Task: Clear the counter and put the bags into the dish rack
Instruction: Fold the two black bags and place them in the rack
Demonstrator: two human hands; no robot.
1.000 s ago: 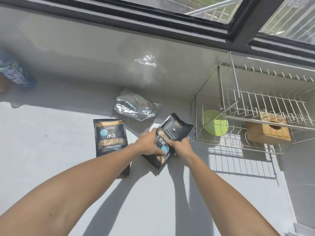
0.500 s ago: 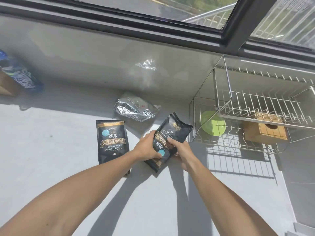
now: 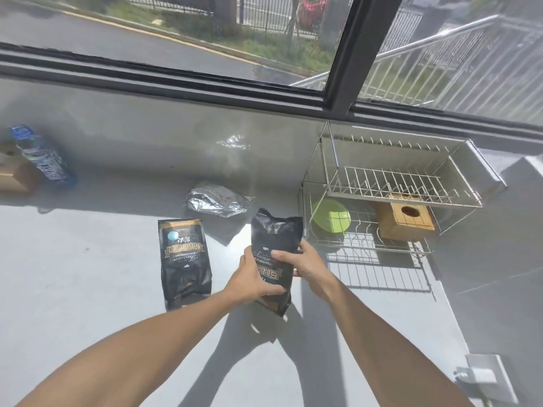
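The black bag [image 3: 274,254], earlier tilted on the counter [image 3: 88,289], was now raised upright, gripped by the left hand [image 3: 252,279] and right hand [image 3: 305,261], with the dish rack [image 3: 390,198] at two o'clock.

Grey counter [image 3: 88,289] with flat black bag [image 3: 184,259], foil bag [image 3: 216,200], wire dish rack [image 3: 382,201], blue bottle [image 3: 44,157].

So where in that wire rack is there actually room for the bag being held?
The upper shelf of the dish rack looks bare along its whole length. On the lower tier, the green plate fills the left end and the wooden box the right, leaving only a narrow strip between them. Both hands, left hand and right hand, hold the black bag just left of the rack.
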